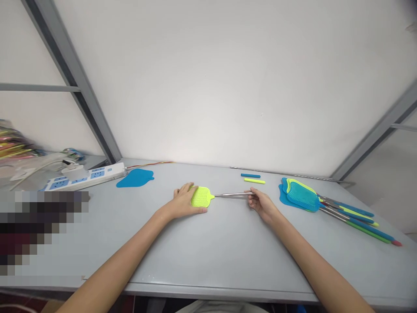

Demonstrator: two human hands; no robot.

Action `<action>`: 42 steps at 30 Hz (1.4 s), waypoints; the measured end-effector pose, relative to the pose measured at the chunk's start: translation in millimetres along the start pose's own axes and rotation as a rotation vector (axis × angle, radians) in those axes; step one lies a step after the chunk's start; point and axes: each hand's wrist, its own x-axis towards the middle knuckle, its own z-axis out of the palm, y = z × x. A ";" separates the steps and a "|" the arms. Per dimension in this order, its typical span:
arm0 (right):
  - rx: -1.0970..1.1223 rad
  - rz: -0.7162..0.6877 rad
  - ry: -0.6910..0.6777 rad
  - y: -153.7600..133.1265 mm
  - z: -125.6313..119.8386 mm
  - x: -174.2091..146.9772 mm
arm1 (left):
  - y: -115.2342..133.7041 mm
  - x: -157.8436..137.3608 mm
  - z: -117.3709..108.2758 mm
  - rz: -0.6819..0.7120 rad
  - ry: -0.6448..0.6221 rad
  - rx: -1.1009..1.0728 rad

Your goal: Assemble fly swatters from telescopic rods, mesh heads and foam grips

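A white wall (208, 87) rises behind a grey tabletop (228, 256), whose front edge runs almost straight across. Grey metal posts slant down at both ends.

At the right lies a stack of fly swatters (302, 196), heads to the left, handles slanting toward the front right corner. A white power strip (87, 178) lies obliquely at the left, near the back.

Between them, in the middle of the tabletop, is a yellow-green fly swatter (204, 198). Its long axis runs left to right, roughly parallel to the front edge: perforated head to the left, narrow metal rod pointing right. Grey surface separates it from the stack and, toward the front, both forearms cross a broad stretch between it and the edge.

The left hand (184, 202) grasps the head, fingers over the far side and thumb at the near edge. The right hand (260, 204) pinches the rod's right end.

A blue swatter head (135, 178) lies beside the power strip, its stub toward the right. Behind the rod, near the wall, a blue sleeve (250, 175) and a yellow-green sleeve (254, 181) lie side by side, also lengthwise left to right.
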 end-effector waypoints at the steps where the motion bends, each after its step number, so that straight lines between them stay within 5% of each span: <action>1: 0.000 -0.001 0.003 0.2 0.2 -0.3 | 0.2 -0.2 -0.4 0.006 -0.007 -0.004; 19: 0.056 -0.087 -0.056 -2.0 -0.1 -2.8 | 18.1 -3.9 -2.3 -0.051 0.026 -0.152; 32: 0.079 -0.323 0.102 -6.2 4.9 -10.0 | 46.8 -16.3 5.9 0.255 0.013 -0.169; 42: 0.197 -0.421 0.297 5.4 17.3 -11.2 | 53.3 -16.6 16.8 0.256 0.027 -0.134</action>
